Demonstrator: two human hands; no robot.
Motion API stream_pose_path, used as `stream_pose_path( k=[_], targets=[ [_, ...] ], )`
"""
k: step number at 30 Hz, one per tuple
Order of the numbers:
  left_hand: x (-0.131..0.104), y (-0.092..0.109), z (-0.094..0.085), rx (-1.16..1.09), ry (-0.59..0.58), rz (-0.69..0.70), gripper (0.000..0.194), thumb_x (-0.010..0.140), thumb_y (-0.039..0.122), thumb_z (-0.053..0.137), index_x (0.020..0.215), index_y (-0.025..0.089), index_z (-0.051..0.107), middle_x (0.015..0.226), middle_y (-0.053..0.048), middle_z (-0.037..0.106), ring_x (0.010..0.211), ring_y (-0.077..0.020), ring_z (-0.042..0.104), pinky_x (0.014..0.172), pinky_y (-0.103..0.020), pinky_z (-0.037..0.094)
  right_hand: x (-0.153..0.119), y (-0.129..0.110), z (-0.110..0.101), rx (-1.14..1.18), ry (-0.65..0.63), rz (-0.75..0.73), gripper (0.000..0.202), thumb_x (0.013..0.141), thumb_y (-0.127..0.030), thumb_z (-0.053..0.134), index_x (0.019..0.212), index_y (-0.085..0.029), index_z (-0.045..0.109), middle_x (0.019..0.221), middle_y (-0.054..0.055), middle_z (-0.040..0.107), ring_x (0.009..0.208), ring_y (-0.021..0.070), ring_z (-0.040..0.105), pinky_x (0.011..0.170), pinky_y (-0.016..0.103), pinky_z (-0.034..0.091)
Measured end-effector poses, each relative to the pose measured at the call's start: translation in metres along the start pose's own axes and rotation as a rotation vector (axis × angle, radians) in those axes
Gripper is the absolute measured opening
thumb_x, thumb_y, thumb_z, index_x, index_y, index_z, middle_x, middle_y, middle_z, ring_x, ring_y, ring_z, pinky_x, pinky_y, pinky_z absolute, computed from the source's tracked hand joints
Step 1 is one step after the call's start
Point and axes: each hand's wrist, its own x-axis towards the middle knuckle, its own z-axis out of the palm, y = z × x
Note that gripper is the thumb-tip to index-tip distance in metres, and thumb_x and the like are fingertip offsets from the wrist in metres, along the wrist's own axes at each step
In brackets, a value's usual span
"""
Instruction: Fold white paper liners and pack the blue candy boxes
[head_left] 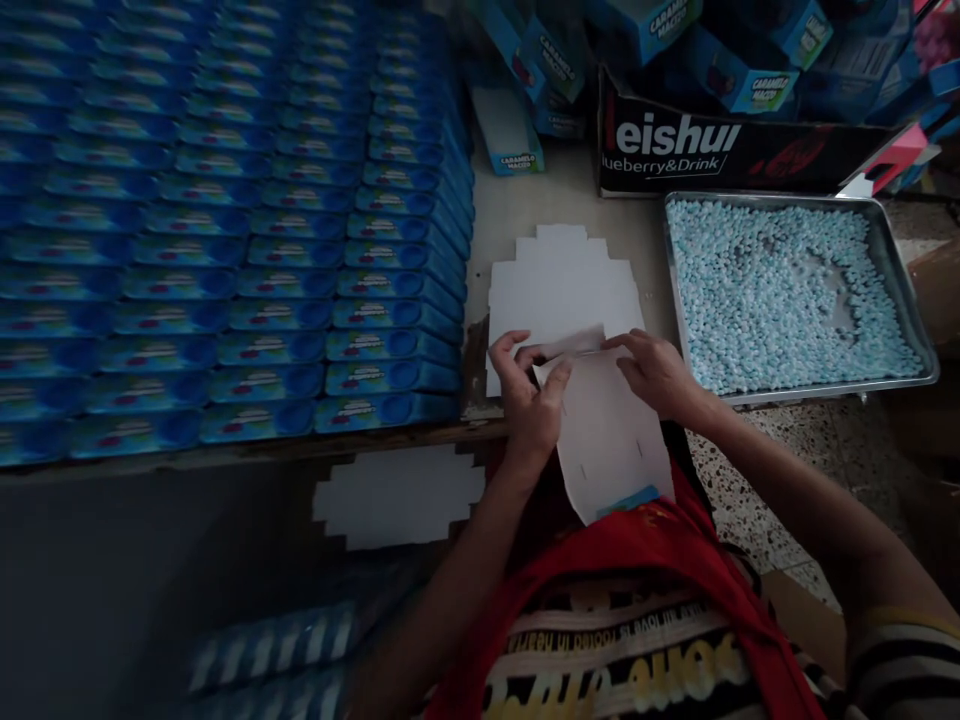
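A white cardboard piece [611,430] with slits and a folded end stands between my hands, its lower end against the red apron. My left hand [531,400] grips its left upper edge, thumb on the inner face and fingers behind. At the upper right corner, my right hand [656,375] pinches the folded flap with thumb and index finger near the edge. Behind the piece, flat white cardboard blanks [566,285] with stepped edges lie on the table. A bit of blue print shows at the piece's lower end.
Rows of stacked blue boxes [397,315] fill the left. A metal tray [806,393] of small pale blue pieces sits at right, below a black carton [675,160] of blue boxes. More blanks [401,495] lie on a lower surface.
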Motion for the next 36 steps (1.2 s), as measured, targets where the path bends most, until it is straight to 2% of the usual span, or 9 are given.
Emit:
stream_pose_path(
  k=[3, 9, 12, 15, 18, 22, 27, 32, 36],
  targets=[
    [0.007, 0.005, 0.005, 0.064, -0.001, -0.022, 0.027, 0.092, 0.044, 0.062, 0.108, 0.022, 0.061, 0.099, -0.003, 0.067, 0.096, -0.0195, 0.063, 0.090, -0.032, 0.049, 0.008, 0.003, 0.005, -0.012, 0.010, -0.020, 0.033, 0.089, -0.012, 0.049, 0.118, -0.015, 0.065, 0.117, 0.014, 0.072, 0.105, 0.0249, 0.067, 0.094, 0.037, 0.049],
    [0.012, 0.015, 0.011, 0.144, -0.022, -0.106, 0.037, 0.102, 0.047, 0.047, 0.079, 0.022, 0.061, 0.085, -0.003, 0.069, 0.084, -0.0180, 0.063, 0.082, -0.031, 0.049, 0.000, -0.001, 0.012, 0.006, 0.118, 0.091, 0.055, 0.091, -0.032, 0.054, 0.141, -0.011, 0.042, 0.088, 0.007, 0.070, 0.080, 0.0254, 0.066, 0.074, 0.035, 0.046],
    [0.012, 0.015, 0.009, 0.134, -0.042, -0.149, 0.013, 0.093, 0.033, 0.062, 0.100, 0.022, 0.062, 0.092, -0.001, 0.070, 0.094, -0.0186, 0.066, 0.091, -0.032, 0.050, 0.002, 0.000, -0.009, -0.067, -0.056, -0.027, 0.052, 0.098, -0.028, 0.045, 0.147, -0.010, 0.043, 0.093, 0.010, 0.073, 0.083, 0.0240, 0.067, 0.076, 0.033, 0.045],
    [0.014, 0.012, 0.006, 0.178, -0.092, -0.166, 0.029, 0.082, 0.015, 0.066, 0.109, 0.023, 0.059, 0.102, -0.002, 0.070, 0.103, -0.0188, 0.066, 0.098, -0.035, 0.049, 0.019, 0.000, -0.037, -0.145, -0.292, -0.106, 0.042, 0.104, -0.027, 0.039, 0.137, -0.014, 0.061, 0.104, 0.011, 0.076, 0.090, 0.0218, 0.068, 0.079, 0.031, 0.045],
    [0.017, 0.009, 0.004, 0.284, -0.112, -0.154, 0.028, 0.076, 0.007, 0.064, 0.098, 0.022, 0.058, 0.100, -0.003, 0.068, 0.097, -0.0198, 0.065, 0.091, -0.036, 0.050, 0.046, -0.011, -0.050, -0.318, -0.365, -0.126, 0.040, 0.103, -0.040, 0.049, 0.127, -0.018, 0.072, 0.116, 0.012, 0.075, 0.102, 0.0245, 0.068, 0.084, 0.032, 0.045],
    [0.020, 0.006, 0.008, 0.345, -0.095, -0.159, 0.041, 0.071, 0.003, 0.064, 0.105, 0.024, 0.056, 0.091, -0.001, 0.066, 0.087, -0.0203, 0.063, 0.080, -0.035, 0.049, 0.079, -0.037, -0.043, -0.524, -0.544, -0.302, 0.032, 0.095, -0.034, 0.061, 0.113, -0.014, 0.078, 0.105, 0.014, 0.077, 0.098, 0.0264, 0.069, 0.082, 0.034, 0.046],
    [0.007, 0.006, 0.010, 0.047, 0.008, -0.168, 0.030, 0.082, 0.014, 0.066, 0.108, 0.024, 0.054, 0.102, -0.003, 0.063, 0.098, -0.0182, 0.063, 0.088, -0.033, 0.051, 0.096, -0.051, -0.026, -0.684, -0.617, -0.452, 0.025, 0.091, -0.025, 0.062, 0.108, -0.014, 0.077, 0.095, 0.013, 0.076, 0.092, 0.0249, 0.068, 0.080, 0.034, 0.046],
    [-0.015, 0.009, -0.037, 0.002, 0.017, -0.113, 0.022, 0.102, 0.038, 0.054, 0.118, 0.025, 0.058, 0.119, -0.007, 0.067, 0.111, -0.0200, 0.065, 0.100, -0.037, 0.053, 0.084, -0.044, 0.008, -0.654, -0.579, -0.467, 0.014, 0.095, -0.020, 0.061, 0.102, -0.019, 0.074, 0.092, 0.011, 0.073, 0.093, 0.0242, 0.067, 0.084, 0.038, 0.048],
    [-0.014, 0.010, -0.088, 0.379, -0.276, 0.367, 0.024, 0.098, 0.019, 0.055, 0.118, 0.029, 0.066, 0.130, -0.007, 0.070, 0.132, -0.0266, 0.061, 0.114, -0.049, 0.048, 0.074, -0.028, 0.026, -0.407, -0.374, -0.365, 0.012, 0.091, -0.015, 0.069, 0.085, -0.025, 0.071, 0.079, 0.005, 0.068, 0.091, 0.0234, 0.066, 0.087, 0.040, 0.049]
  ],
)
